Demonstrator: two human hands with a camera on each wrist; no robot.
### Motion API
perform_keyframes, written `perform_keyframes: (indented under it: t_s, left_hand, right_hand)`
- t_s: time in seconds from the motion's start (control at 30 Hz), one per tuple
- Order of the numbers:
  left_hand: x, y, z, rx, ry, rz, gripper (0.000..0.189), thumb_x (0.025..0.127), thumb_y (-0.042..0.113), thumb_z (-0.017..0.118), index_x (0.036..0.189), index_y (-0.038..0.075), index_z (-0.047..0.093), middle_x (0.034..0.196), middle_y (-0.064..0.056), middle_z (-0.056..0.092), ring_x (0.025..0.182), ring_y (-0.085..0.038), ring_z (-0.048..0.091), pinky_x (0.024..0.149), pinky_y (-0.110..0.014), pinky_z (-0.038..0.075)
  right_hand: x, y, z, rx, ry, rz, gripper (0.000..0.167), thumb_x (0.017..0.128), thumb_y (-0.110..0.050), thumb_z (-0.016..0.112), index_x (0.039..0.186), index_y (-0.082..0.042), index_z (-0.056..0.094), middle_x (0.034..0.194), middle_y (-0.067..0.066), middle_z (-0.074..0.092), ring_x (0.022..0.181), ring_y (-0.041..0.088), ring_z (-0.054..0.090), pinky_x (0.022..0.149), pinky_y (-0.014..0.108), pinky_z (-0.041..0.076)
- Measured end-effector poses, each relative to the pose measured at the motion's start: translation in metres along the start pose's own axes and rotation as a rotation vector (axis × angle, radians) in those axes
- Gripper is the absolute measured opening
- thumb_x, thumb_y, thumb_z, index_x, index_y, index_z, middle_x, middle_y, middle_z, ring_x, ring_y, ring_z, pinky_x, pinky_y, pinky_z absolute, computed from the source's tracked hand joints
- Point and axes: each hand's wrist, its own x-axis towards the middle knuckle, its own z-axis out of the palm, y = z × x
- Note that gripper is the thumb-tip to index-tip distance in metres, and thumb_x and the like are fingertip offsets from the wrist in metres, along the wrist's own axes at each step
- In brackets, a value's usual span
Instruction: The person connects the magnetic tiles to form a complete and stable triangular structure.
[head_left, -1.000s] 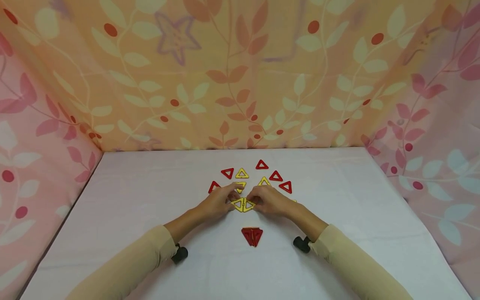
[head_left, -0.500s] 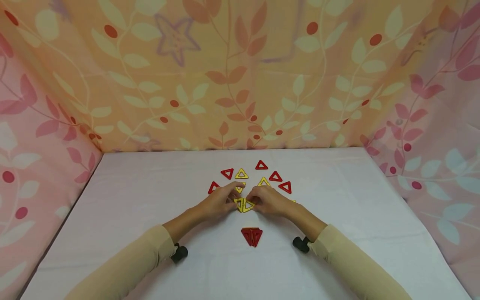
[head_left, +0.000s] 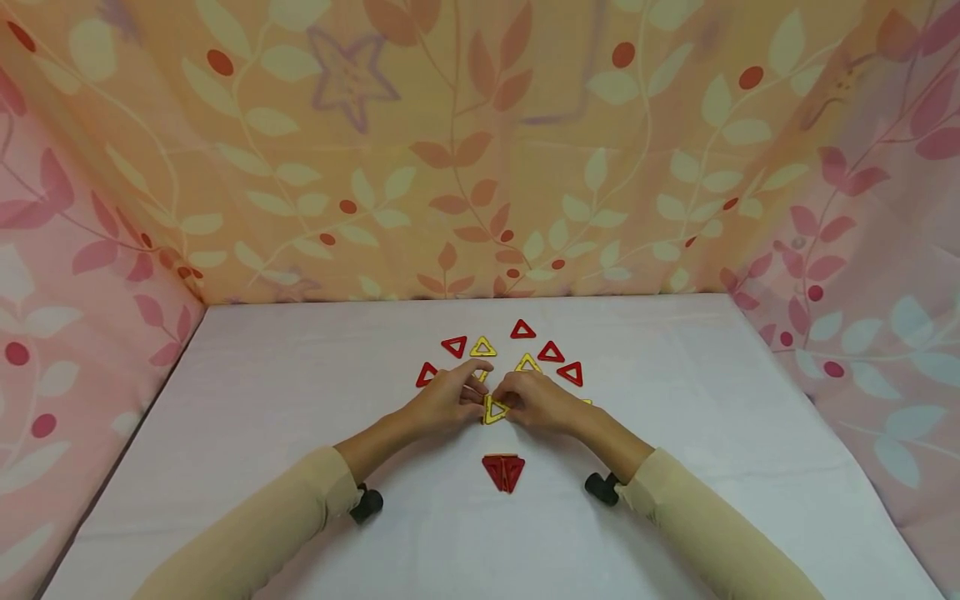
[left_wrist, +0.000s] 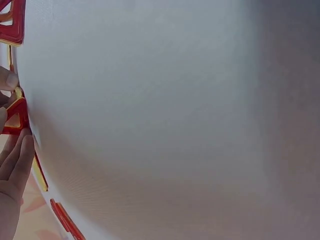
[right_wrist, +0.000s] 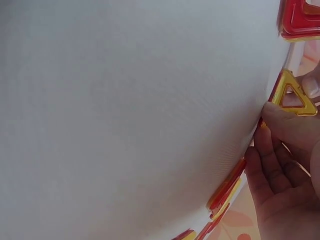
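Note:
Between the two hands stands a yellow magnetic triangle tile, hollow in the middle. My right hand pinches its right side, and in the right wrist view my right thumb presses beside the tile's lower corner. From the left, my left hand reaches its left edge with thumb and fingers. The left wrist view shows a red triangle tile between the left thumb and the long fingers. Fingers hide part of both tiles.
Nearer the body lies a group of dark red triangle tiles. Behind the hands are several loose tiles, among them a red triangle and a yellow triangle. Patterned cloth closes off the white table at back and sides.
The left yellow triangle, first lying beside the right one, has narrowed and gone from view behind the left fingers. My left hand has moved slightly right; the right hand is nearly still.

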Motion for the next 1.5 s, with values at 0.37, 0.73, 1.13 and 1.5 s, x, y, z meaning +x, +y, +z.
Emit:
perform_keyframes:
  t_s: [0.37, 0.73, 1.13, 1.5]
  left_hand:
    - [0.002, 0.003, -0.001, 0.030, -0.019, -0.009, 0.059, 0.087, -0.002, 0.074, 0.139, 0.004, 0.047, 0.109, -0.009, 0.070, 0.099, -0.017, 0.068, 0.085, -0.029, 0.056]
    - [0.001, 0.003, -0.002, 0.030, -0.015, -0.047, 0.060, 0.087, 0.001, 0.075, 0.140, 0.006, 0.048, 0.109, -0.006, 0.068, 0.100, -0.016, 0.068, 0.087, -0.030, 0.056]
    - [0.001, 0.001, 0.000, 0.045, -0.017, -0.049, 0.059, 0.087, 0.002, 0.075, 0.139, 0.007, 0.049, 0.108, -0.005, 0.068, 0.099, -0.015, 0.069, 0.086, -0.029, 0.056]
    - [0.001, 0.002, 0.001, 0.051, -0.018, -0.063, 0.059, 0.087, 0.002, 0.075, 0.140, 0.007, 0.048, 0.108, -0.005, 0.068, 0.098, -0.014, 0.069, 0.085, -0.028, 0.056]
  right_hand:
    - [-0.010, 0.005, -0.018, 0.045, -0.003, -0.033, 0.029, 0.088, 0.002, 0.070, 0.118, 0.000, 0.070, 0.110, 0.007, 0.070, 0.097, 0.016, 0.064, 0.088, 0.033, 0.054]
    - [-0.034, 0.032, -0.040, -0.007, 0.026, 0.126, 0.031, 0.093, 0.005, 0.060, 0.121, -0.003, 0.069, 0.122, 0.009, 0.068, 0.119, 0.028, 0.060, 0.101, 0.049, 0.047]
    - [-0.034, 0.034, -0.031, -0.036, 0.010, 0.148, 0.037, 0.087, 0.005, 0.069, 0.123, -0.004, 0.067, 0.124, 0.006, 0.067, 0.121, 0.026, 0.058, 0.104, 0.048, 0.045]
    - [-0.026, 0.026, -0.024, -0.052, 0.049, 0.108, 0.035, 0.085, 0.003, 0.073, 0.119, -0.002, 0.069, 0.118, 0.006, 0.069, 0.115, 0.023, 0.062, 0.101, 0.044, 0.048]
